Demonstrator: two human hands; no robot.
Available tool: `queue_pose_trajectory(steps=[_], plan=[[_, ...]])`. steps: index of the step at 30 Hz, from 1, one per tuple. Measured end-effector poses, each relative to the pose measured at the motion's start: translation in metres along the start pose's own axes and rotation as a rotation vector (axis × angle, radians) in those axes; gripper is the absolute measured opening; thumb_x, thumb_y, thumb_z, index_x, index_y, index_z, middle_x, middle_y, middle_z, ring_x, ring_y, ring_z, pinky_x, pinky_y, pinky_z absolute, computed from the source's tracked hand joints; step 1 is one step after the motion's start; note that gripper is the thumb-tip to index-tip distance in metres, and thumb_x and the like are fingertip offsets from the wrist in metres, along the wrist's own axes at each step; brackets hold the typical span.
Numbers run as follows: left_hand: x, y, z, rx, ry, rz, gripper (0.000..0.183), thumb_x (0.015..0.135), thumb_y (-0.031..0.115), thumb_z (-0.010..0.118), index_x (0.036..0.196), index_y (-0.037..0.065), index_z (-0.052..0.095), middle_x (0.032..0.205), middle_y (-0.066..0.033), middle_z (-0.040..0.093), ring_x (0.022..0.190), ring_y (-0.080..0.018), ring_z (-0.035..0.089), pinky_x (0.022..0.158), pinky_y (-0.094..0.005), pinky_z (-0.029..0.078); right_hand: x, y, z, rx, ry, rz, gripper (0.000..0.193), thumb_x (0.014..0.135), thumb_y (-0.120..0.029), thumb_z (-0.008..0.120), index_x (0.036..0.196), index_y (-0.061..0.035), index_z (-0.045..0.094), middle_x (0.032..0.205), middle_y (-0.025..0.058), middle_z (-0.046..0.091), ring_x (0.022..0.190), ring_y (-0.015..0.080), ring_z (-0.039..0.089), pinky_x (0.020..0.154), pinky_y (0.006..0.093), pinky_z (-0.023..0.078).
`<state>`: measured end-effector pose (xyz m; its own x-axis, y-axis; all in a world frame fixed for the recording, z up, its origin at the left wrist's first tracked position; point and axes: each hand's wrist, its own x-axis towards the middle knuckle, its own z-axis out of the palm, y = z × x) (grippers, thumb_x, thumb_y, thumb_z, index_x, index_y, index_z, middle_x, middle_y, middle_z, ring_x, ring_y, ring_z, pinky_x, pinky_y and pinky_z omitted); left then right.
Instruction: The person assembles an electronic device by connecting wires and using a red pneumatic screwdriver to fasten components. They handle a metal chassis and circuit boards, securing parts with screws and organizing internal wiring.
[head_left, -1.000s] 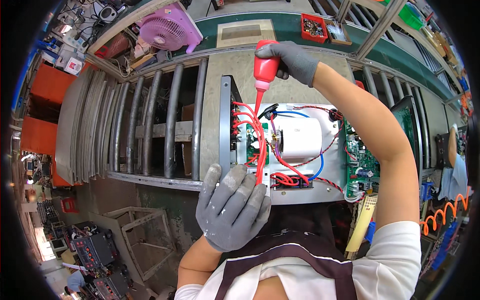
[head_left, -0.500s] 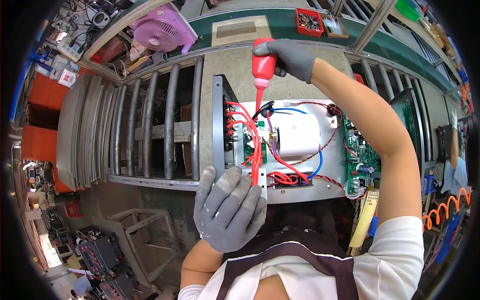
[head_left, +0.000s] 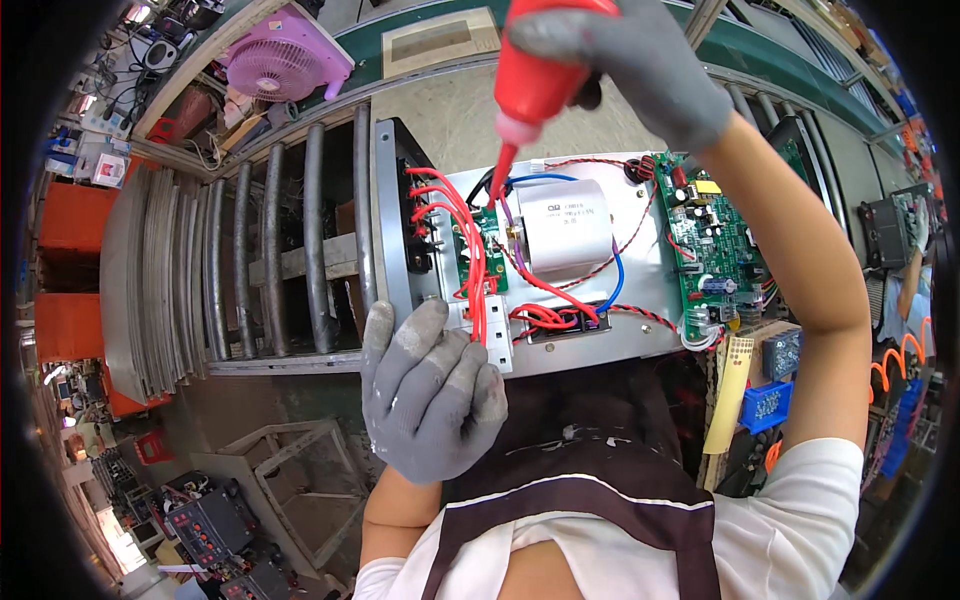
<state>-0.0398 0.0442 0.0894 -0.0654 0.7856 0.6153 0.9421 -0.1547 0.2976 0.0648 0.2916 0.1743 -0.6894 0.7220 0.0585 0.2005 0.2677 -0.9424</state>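
Over the far left part of the metal plate (head_left: 628, 342), the right hand (head_left: 650, 70) grips a red bottle (head_left: 538, 75) nozzle-down, tilted; its tip sits by the far end of the small board (head_left: 461, 252), touching or not I cannot tell; at the plate's near left corner, the left hand (head_left: 432, 395) lies over the near end of the red wires (head_left: 479, 305), fingers slightly bent, its grip unclear; right of the wires lies a white cylinder (head_left: 565, 240).
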Motion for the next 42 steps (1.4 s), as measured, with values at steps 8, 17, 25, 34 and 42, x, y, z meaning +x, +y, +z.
queue_pose_trajectory(steps=[8, 17, 25, 34, 42], plan=[[-0.003, -0.005, 0.006, -0.073, 0.085, 0.059, 0.009, 0.069, 0.008, 0.062, 0.076, 0.004, 0.063, 0.081, -0.0089, 0.061, 0.097, -0.0312, 0.062, 0.102, -0.0563, 0.035, -0.039, 0.015, 0.030, -0.532, 0.254, -0.471, 0.042, 0.071, -0.036, 0.074, 0.094, -0.0042, 0.060, 0.078, 0.0087, 0.063, 0.070, 0.0205, 0.063, 0.068, 0.0297, 0.050], [-0.004, -0.007, 0.007, -0.072, 0.105, 0.084, 0.008, 0.067, 0.006, 0.061, 0.074, 0.003, 0.060, 0.079, -0.0086, 0.061, 0.097, -0.0301, 0.062, 0.103, -0.0555, 0.035, -0.041, 0.042, 0.037, -0.403, 0.345, -0.326, 0.048, 0.066, -0.043, 0.075, 0.091, -0.0039, 0.062, 0.077, 0.0126, 0.064, 0.071, 0.0257, 0.065, 0.067, 0.0351, 0.052], [-0.004, -0.008, 0.009, -0.084, 0.124, 0.092, 0.007, 0.067, 0.005, 0.061, 0.074, 0.004, 0.059, 0.079, -0.0082, 0.061, 0.097, -0.0301, 0.062, 0.102, -0.0566, 0.035, -0.045, 0.047, 0.045, -0.419, 0.351, -0.288, 0.047, 0.067, -0.040, 0.076, 0.092, -0.0033, 0.062, 0.080, 0.0137, 0.065, 0.074, 0.0261, 0.065, 0.069, 0.0347, 0.051], [-0.004, -0.008, 0.009, -0.093, 0.125, 0.098, 0.007, 0.068, 0.005, 0.060, 0.074, 0.002, 0.059, 0.078, -0.0090, 0.061, 0.096, -0.0315, 0.062, 0.101, -0.0580, 0.036, -0.066, 0.053, 0.041, -0.271, 0.419, -0.278, 0.044, 0.066, -0.032, 0.078, 0.094, -0.0036, 0.060, 0.081, 0.0133, 0.064, 0.075, 0.0257, 0.065, 0.069, 0.0346, 0.051], [-0.007, -0.009, 0.008, -0.101, 0.105, 0.089, 0.007, 0.068, 0.006, 0.059, 0.073, 0.001, 0.060, 0.078, -0.0097, 0.060, 0.096, -0.0327, 0.062, 0.101, -0.0580, 0.035, -0.074, 0.050, 0.045, -0.387, 0.445, -0.390, 0.042, 0.066, -0.032, 0.078, 0.090, -0.0039, 0.059, 0.074, 0.0122, 0.063, 0.067, 0.0271, 0.064, 0.064, 0.0343, 0.051]])
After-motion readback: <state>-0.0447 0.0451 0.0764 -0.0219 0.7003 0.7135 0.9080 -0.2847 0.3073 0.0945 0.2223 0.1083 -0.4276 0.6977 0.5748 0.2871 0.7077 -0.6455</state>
